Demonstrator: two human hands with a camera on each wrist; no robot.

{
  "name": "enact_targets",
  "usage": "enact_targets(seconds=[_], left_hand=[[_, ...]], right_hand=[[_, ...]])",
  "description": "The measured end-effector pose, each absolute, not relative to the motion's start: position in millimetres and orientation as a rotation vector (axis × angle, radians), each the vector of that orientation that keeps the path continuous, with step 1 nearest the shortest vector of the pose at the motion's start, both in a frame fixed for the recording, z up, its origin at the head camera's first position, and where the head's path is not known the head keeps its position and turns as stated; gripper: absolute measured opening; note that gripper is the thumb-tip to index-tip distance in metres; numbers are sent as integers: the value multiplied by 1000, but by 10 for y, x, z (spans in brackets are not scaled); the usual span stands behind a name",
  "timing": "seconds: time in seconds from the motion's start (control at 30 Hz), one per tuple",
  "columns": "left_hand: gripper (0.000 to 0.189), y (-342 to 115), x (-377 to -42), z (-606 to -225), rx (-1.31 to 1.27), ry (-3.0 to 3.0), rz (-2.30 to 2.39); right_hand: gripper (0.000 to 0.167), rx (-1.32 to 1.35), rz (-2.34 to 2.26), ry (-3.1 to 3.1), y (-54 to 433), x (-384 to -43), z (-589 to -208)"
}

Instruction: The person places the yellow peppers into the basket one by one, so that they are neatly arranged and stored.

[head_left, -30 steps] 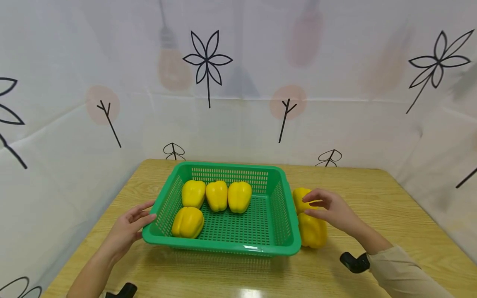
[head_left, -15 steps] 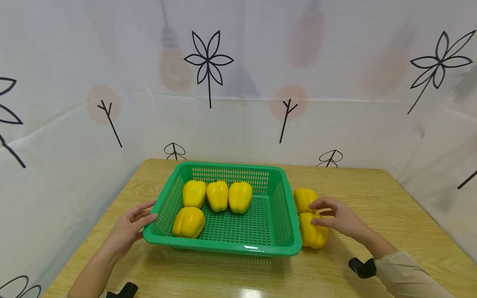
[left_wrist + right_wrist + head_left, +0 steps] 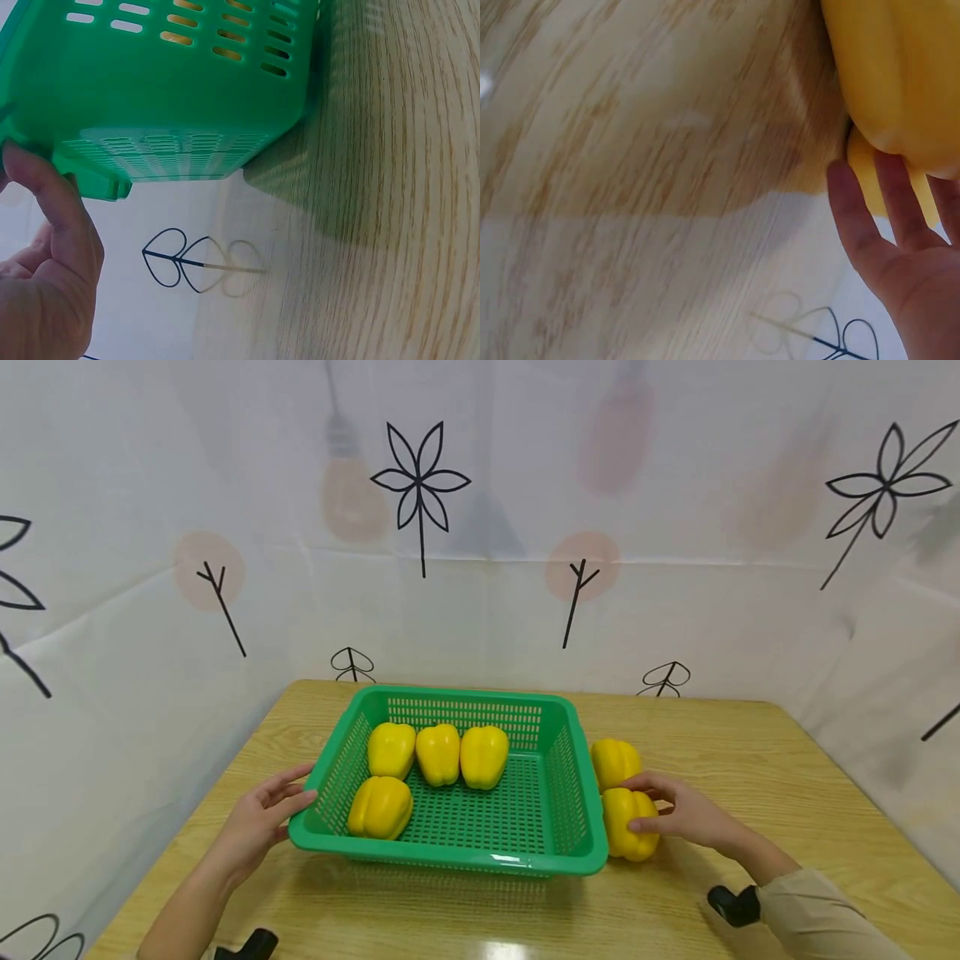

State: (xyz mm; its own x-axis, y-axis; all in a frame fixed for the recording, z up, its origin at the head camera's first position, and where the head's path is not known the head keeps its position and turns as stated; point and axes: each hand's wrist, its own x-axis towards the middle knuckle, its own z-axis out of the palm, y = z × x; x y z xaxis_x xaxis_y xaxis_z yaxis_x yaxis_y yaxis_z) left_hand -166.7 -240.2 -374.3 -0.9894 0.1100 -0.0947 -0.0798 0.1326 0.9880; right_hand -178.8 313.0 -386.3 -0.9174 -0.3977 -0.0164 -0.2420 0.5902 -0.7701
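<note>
A green plastic basket (image 3: 450,856) sits on the table with several yellow bell peppers inside, among them one pepper (image 3: 380,808) near its front left corner. My left hand (image 3: 258,818) holds the basket's left rim, thumb over the edge; the left wrist view shows a bent finger (image 3: 45,184) against the rim. Outside the right wall lie two more bell peppers, a rear one (image 3: 615,762) and a front one (image 3: 626,831). My right hand (image 3: 678,814) reaches over the front pepper, thumb on its near side; in the right wrist view, its fairly straight fingers (image 3: 904,202) meet the pepper's end.
The wooden table (image 3: 712,743) extends to both sides of the basket. A white patterned cloth (image 3: 480,610) hangs behind and beside it. Black wrist devices (image 3: 733,906) are worn on both arms.
My right hand has moved from above the rear pepper down and nearer to me, onto the front pepper. The left hand, basket and peppers have stayed in place.
</note>
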Motion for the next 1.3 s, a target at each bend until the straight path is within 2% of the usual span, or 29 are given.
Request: enact_targets(seconds=[0.17,0.33,0.6,0.9,1.3], left_hand=[[58,-2401,-1667,-3741,28,2244,1981],[59,-2402,-1666,-3739,30,2244,1980],[57,-2403,-1661,-3740,32,2246,1983],[59,-2392,-1660,-3733,32,2248,1981],[57,-2391,-1656,-3729,34,2244,1986]], right_hand=[[44,-462,-1216,2598,3121,-1776,-3866],[39,-497,-1290,2542,3110,-1768,-3881],[40,-560,-1317,2534,3073,-1776,-3874],[46,-483,-1282,2596,3076,-1762,-3821],[47,-471,-1345,2603,3104,-1737,-3598]])
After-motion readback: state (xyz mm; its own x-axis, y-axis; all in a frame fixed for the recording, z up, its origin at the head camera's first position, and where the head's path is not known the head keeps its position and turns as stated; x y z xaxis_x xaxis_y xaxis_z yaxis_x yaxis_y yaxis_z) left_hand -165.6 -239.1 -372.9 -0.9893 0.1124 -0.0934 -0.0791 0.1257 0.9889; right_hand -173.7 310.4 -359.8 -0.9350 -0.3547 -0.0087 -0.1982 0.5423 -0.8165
